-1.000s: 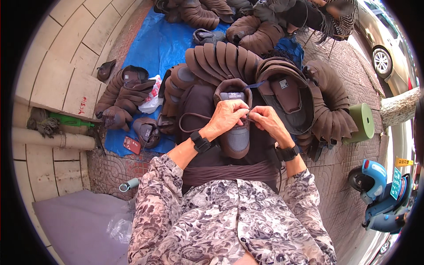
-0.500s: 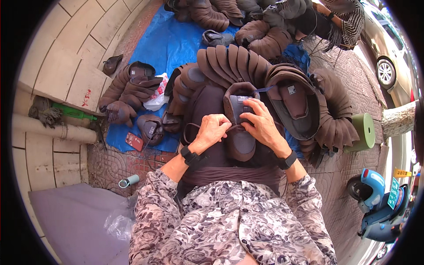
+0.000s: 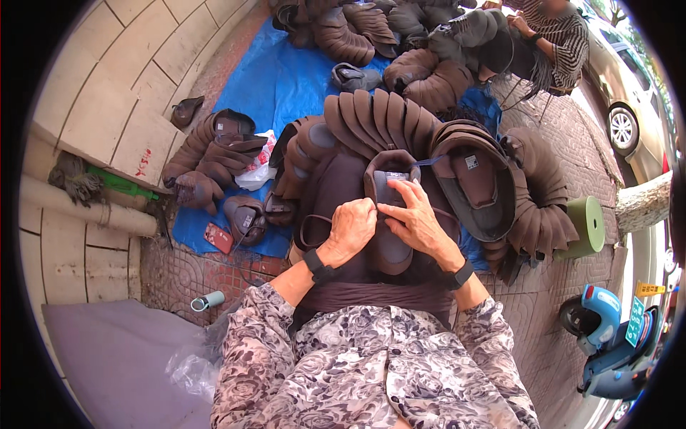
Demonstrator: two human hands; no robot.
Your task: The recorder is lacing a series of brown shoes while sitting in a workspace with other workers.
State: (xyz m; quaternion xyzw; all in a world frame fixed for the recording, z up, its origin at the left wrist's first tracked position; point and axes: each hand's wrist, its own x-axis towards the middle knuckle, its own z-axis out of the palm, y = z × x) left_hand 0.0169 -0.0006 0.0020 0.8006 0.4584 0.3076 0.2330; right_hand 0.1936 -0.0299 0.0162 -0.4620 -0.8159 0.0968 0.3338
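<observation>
A brown shoe upper [image 3: 391, 256] lies on my lap, its opening facing away from me and a pale printed patch showing on the lining. My left hand [image 3: 353, 229] is closed in a pinch at the upper's left edge. A thin brown cord [image 3: 306, 234] loops out beside that hand, and its fingertips hide where the cord runs. With bent fingers, my right hand [image 3: 416, 218] grips the upper's middle, index finger and thumb close to the left hand's fingertips. A larger dark shoe upper [image 3: 474, 182] with a blue tie at its edge sits just right of my lap.
Nested rows of brown uppers [image 3: 379, 121] curve around my knees on a blue sheet [image 3: 246, 82]. Left are a red phone [image 3: 219, 238] and a pale green cup [image 3: 208, 301]. Right are a green roll [image 3: 582, 227] and a blue scooter [image 3: 604, 314]. Another person [image 3: 564, 36] sits far right.
My left hand has drawn in against my right at the upper, and the cord stretch visible between them is now hidden. The upper appears slightly lower in the picture, as does most of the scene.
</observation>
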